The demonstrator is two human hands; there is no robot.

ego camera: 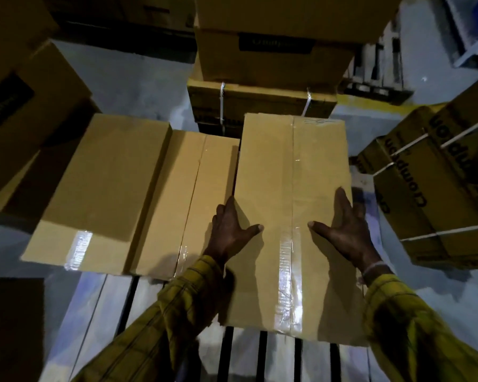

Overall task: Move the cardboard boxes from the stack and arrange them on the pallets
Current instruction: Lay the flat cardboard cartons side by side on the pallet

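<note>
Nearest the camera, pale flat slats of a pallet [279, 359] ran under the work, dark gaps between them. Yellow checked sleeves [160, 312] led up to the two grips. The left hand [231, 230] lay on the left edge of a long rectangular cardboard box [293, 172], fingers going over that edge and thumb spread flat on the smooth top. The right hand [345, 227] rested by the right edge, fingers straight, thumb pointing inward; neither grip was curled round anything. Between the thumbs ran a glossy, wrinkled strip of clear tape [290, 271] along the box's centre seam. The box lay flat on the pallet.

Left of the left grip sat two more taped boxes, a lower one [193, 194] alongside and a taller one [105, 183] beyond it. Right of the right grip leaned strapped printed cartons [431, 194]. Beyond both grips rose a stack of brown cartons [273, 56], the lower one bound with white straps.
</note>
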